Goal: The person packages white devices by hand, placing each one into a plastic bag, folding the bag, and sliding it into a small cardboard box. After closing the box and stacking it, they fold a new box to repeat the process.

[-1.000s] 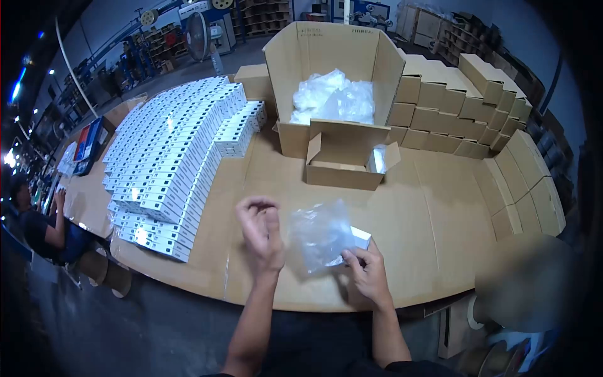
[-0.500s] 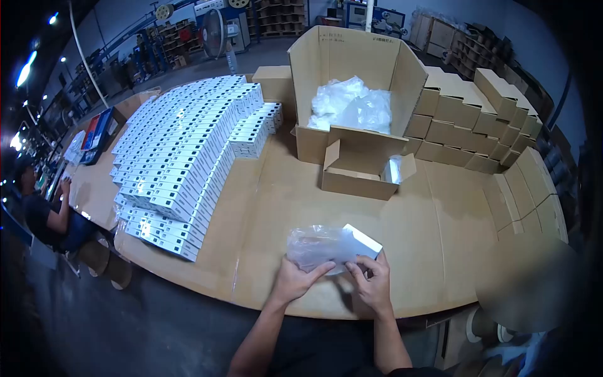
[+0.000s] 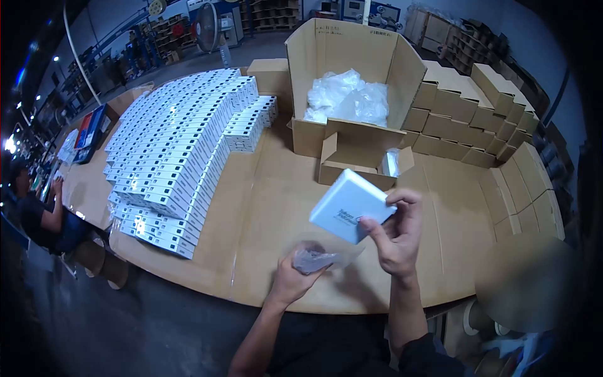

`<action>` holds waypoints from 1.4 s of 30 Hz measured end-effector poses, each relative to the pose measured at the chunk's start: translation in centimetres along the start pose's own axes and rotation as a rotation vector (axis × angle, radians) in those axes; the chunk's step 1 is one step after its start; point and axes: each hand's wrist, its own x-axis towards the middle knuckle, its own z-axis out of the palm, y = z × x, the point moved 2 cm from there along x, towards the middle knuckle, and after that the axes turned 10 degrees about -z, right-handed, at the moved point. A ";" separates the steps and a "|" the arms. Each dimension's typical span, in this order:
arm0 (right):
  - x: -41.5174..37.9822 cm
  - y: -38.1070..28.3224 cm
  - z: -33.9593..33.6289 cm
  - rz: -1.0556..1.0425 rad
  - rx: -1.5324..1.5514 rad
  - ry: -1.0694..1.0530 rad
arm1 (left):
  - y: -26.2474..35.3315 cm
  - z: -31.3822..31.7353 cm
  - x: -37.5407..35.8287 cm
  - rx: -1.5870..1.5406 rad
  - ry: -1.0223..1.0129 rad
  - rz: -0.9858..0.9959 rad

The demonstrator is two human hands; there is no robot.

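My right hand (image 3: 401,237) grips a flat white box (image 3: 353,206) with dark printing at its right edge, thumb on the front. The box is tilted and raised above the cardboard-covered table. Lower and to the left, my left hand (image 3: 293,276) is closed around a crumpled clear plastic bag (image 3: 312,259). The bag is apart from the box. Just behind the white box stands a small open carton (image 3: 358,154) with a white item (image 3: 391,163) at its right end.
A large open carton (image 3: 352,41) holds clear plastic bags (image 3: 348,97). On the left rises a big stack of white boxes (image 3: 173,141). Brown cartons (image 3: 468,103) are stacked at the right. A person (image 3: 47,210) sits at the far left.
The white box, which overlapped the plastic bag, is now lifted up and away from it in my right hand. My left hand keeps the bag, now more bunched up.
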 end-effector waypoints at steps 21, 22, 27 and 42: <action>1.1 2.3 1.2 0.083 -0.062 -0.447 | -2.6 -0.4 0.2 -0.134 -0.050 -0.075; 1.2 2.3 1.4 0.091 -0.076 -0.470 | -2.8 -0.4 0.2 -0.173 -0.070 -0.081; 1.1 3.0 1.9 0.130 -0.172 -0.505 | -3.6 -0.2 0.2 -0.572 -0.158 -0.126; -7.6 7.2 1.4 0.703 0.360 0.028 | -3.2 1.2 1.6 -0.740 0.121 -0.143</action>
